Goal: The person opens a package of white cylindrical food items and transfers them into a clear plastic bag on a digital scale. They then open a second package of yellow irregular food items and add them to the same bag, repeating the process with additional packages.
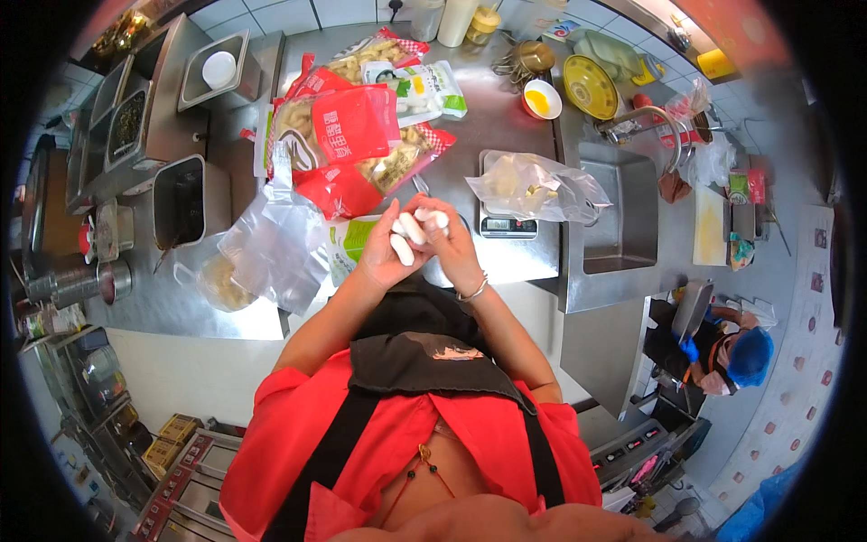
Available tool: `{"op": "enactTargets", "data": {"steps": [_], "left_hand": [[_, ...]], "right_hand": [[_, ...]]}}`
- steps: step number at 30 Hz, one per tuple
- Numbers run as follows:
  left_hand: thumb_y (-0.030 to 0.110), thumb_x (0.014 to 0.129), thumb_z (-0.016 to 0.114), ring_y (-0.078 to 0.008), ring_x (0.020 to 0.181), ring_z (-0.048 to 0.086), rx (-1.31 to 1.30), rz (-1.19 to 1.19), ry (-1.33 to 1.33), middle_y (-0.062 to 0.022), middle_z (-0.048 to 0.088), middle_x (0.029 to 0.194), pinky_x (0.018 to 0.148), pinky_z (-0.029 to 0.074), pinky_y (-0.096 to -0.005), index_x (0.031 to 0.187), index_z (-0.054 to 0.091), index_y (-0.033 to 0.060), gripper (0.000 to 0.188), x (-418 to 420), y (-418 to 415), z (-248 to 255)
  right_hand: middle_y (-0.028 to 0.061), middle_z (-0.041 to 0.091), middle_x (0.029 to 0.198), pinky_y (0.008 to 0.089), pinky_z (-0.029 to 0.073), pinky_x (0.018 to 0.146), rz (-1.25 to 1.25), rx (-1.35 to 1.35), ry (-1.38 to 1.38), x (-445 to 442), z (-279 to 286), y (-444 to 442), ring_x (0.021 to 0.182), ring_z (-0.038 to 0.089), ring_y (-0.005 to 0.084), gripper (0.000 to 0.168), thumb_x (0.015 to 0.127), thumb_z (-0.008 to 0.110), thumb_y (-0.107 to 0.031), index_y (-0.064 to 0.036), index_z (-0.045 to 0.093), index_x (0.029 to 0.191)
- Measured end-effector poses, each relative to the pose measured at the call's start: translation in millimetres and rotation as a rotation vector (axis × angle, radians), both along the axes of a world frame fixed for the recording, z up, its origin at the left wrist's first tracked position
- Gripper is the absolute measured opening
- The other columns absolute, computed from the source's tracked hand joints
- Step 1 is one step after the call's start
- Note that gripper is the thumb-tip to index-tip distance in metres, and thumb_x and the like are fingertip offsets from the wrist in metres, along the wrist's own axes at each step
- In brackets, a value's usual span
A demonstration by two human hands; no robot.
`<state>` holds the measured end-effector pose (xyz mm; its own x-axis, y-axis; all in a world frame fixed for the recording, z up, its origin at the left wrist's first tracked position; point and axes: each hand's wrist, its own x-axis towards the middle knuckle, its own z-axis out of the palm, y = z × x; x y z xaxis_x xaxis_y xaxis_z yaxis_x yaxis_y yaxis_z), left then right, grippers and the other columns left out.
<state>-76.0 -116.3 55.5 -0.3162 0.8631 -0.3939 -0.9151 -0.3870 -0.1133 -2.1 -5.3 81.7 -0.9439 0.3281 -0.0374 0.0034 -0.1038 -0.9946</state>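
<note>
My left hand (381, 261) and my right hand (462, 254) meet over the front of the steel counter (521, 267). Several white, oblong food pieces (412, 229) lie cupped between them, with both hands' fingers around the pieces. A green-and-white food bag (349, 244) lies just left of my left hand, partly hidden. Beyond my hands are red-and-clear food bags (352, 125), piled up, and another green-and-white bag (433, 88) holding white pieces. To the right, a clear plastic bag (542, 183) with pale food rests on a digital kitchen scale (508, 228).
Clear plastic bags (274, 251) cover the left of the counter, beside a deep steel container (181, 203). At right is a sink (620, 237) with a curved faucet (670, 135). A white bowl (542, 100) holds something yellow. A co-worker in a blue hair cover (750, 357) holds a metal pan.
</note>
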Motion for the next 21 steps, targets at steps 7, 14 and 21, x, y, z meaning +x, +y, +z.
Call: {"op": "enactTargets", "data": {"steps": [7,14,21], "left_hand": [[0.041,0.092,0.047,-0.0238,0.11,0.05,0.203,-0.003,-0.032,-0.006,0.053,0.117,0.091,0.043,-0.0376,0.12,0.051,0.0094,0.042,4,0,4],[0.04,0.091,0.051,-0.0227,0.119,0.046,0.122,0.003,-0.002,-0.0049,0.051,0.125,0.1,0.038,-0.0393,0.124,0.05,0.0111,0.044,8,-2,9],[0.041,0.091,0.049,-0.0243,0.119,0.046,0.114,0.004,-0.013,-0.0057,0.051,0.126,0.1,0.037,-0.0417,0.123,0.051,0.0109,0.044,13,-2,14]], "right_hand": [[0.0125,0.052,0.117,0.0324,0.056,0.077,-0.009,-0.677,-0.119,10,13,18,0.105,0.057,0.023,0.037,0.099,0.032,-0.032,-0.004,0.041,0.121],[0.0138,0.052,0.12,0.031,0.058,0.074,-0.055,-0.769,-0.094,17,6,25,0.101,0.06,0.0243,0.038,0.098,0.033,-0.034,-0.003,0.043,0.118],[0.014,0.052,0.121,0.0285,0.059,0.069,-0.057,-0.775,-0.098,21,8,26,0.099,0.061,0.0228,0.034,0.098,0.035,-0.031,-0.004,0.044,0.116]]}}
